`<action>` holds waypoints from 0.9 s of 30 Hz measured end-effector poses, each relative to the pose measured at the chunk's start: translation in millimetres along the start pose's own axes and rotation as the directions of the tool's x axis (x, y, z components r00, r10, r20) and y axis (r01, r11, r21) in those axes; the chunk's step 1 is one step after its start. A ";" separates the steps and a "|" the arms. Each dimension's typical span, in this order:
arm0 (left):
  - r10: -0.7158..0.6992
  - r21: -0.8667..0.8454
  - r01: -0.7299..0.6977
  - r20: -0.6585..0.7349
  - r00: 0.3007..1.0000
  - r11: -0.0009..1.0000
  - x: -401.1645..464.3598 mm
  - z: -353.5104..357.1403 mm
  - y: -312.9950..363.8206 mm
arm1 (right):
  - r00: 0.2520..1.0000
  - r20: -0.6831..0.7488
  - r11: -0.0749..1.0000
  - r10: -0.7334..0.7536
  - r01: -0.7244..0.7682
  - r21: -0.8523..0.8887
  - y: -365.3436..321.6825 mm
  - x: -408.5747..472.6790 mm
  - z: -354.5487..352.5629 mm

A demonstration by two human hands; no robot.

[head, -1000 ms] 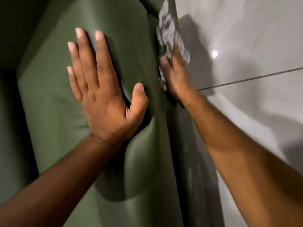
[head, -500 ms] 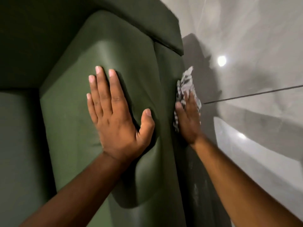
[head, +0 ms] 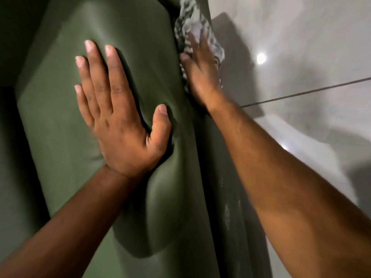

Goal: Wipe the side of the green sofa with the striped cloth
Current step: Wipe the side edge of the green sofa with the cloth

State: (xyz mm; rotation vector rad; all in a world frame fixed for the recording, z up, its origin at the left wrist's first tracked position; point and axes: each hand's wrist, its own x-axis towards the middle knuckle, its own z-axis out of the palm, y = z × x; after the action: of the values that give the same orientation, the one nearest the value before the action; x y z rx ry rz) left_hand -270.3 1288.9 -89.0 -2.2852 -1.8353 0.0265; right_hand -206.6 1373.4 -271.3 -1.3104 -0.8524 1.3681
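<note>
The green sofa (head: 60, 137) fills the left and middle of the view, seen from above its armrest. My left hand (head: 120, 117) lies flat with fingers spread on the soft top of the arm cushion and dents it. My right hand (head: 200, 77) presses the striped grey-and-white cloth (head: 190, 23) against the sofa's outer side, near the top of the frame. The cloth bunches above and around my fingers and is blurred. Pale smears (head: 227, 215) show lower on the dark side panel.
A glossy grey tiled floor (head: 301, 57) lies to the right of the sofa, with a dark grout line (head: 311, 91) and light reflections. Shadows of my arms fall on it. The far left is dark.
My right hand has slid the cloth farther away along the sofa's side. The view has shifted with it. My left hand has stayed pressed on the cushion.
</note>
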 end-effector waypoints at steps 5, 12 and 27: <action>0.031 -0.021 -0.030 0.019 0.999 0.999 -0.3 -3.9 -2.2 | 0.999 0.028 0.997 -0.035 0.037 -0.074 3.0 -59.9 -10.4; 0.035 -0.062 -0.033 0.045 0.998 0.998 -1.4 -13.9 -4.2 | 0.998 0.064 1.000 0.014 -0.014 -0.003 51.4 -213.7 -15.2; 0.052 -0.052 -0.051 0.022 0.998 0.997 0.6 -5.1 -3.6 | 0.999 0.047 0.989 0.020 -0.013 -0.144 12.1 -34.9 -9.0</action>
State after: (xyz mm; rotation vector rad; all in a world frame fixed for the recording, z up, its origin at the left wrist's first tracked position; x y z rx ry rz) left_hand -272.8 1289.4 -83.3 -2.3766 -1.8085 0.0140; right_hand -203.8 1335.7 -275.3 -1.4015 -0.9906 1.3765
